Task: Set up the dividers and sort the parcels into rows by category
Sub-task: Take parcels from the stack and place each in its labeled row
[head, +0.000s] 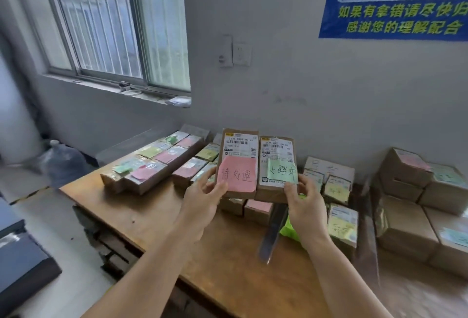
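Head view: a pink-noted parcel [238,163] was gripped by the left hand [202,198] and a green-noted parcel [277,168] by the right hand [302,203], raised above the table [157,219] (sorting underway); matching rows were judged next.

Parcel pickup or sorting room: labelled cardboard parcels [152,165] lie in rows on a wooden table [157,206]; a blue notice poster [395,1] hangs on the wall.

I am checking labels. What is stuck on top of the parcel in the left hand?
A pink note with handwriting lies on the parcel, covering the lower printed label.
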### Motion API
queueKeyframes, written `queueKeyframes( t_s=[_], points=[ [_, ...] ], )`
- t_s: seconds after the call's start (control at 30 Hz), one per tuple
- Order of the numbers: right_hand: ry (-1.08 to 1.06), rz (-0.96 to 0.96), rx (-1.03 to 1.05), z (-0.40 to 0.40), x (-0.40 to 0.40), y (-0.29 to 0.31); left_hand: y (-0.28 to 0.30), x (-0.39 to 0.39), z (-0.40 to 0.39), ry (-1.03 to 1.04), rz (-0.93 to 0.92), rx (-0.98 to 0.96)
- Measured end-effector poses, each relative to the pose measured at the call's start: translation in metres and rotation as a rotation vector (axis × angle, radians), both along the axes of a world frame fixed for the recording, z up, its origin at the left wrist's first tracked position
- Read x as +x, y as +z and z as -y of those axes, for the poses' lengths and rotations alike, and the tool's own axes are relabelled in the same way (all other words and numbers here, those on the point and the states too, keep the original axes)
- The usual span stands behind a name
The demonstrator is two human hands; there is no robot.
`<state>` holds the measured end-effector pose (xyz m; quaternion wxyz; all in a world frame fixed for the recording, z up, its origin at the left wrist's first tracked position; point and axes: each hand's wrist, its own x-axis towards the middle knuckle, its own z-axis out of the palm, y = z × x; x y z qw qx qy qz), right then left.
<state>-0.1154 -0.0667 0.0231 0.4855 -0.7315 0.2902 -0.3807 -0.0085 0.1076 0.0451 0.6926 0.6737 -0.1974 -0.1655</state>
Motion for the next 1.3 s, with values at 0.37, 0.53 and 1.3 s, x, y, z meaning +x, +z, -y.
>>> queueKeyframes(
  t_s=[0.37, 0.53, 1.3],
  points=[
    [0.06, -0.014, -0.011, -0.053, 0.059, -0.007, -0.019, 0.055, -0.061, 0.022, -0.067, -0.09],
    [0.085, 0.001, 0.016, -0.065, 0.11, -0.015, -0.028, 0.102, -0.072, 0.064, -0.077, -0.062],
    [0.102, -0.156, 0.171, -0.148, 0.339, -0.056, -0.054, 0.338, -0.147, 0.077, -0.288, -0.039]
  ],
)
